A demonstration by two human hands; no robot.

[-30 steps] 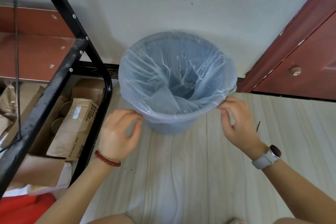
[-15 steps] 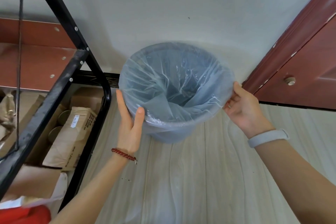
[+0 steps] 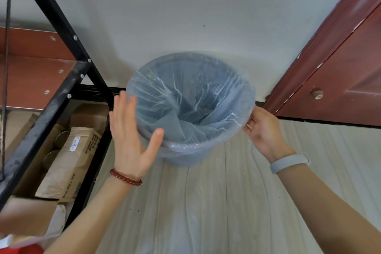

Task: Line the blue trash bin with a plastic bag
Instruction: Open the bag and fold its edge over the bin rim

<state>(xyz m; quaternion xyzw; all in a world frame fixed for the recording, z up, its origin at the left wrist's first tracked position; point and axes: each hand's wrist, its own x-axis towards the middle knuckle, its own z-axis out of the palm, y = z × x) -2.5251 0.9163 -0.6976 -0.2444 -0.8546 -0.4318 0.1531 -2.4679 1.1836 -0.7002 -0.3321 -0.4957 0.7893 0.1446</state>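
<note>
The blue trash bin [image 3: 186,158] stands on the pale floor against the white wall. A clear plastic bag [image 3: 185,99] hangs inside it, and its edge is folded over the whole rim. My left hand [image 3: 129,136] lies flat against the bin's left side, fingers spread, thumb across the front rim. My right hand [image 3: 261,128] is at the bin's right rim with its fingers curled on the bag's folded edge there.
A black metal shelf frame [image 3: 61,88] stands close on the left, with brown paper sacks [image 3: 70,156] on its lowest level. A dark red door [image 3: 340,80] fills the right. Bare floor [image 3: 206,212] lies in front of the bin.
My left hand has opened out flat on the bin's left side with the thumb over the rim. My right hand stays at the right rim. The view has shifted slightly.
</note>
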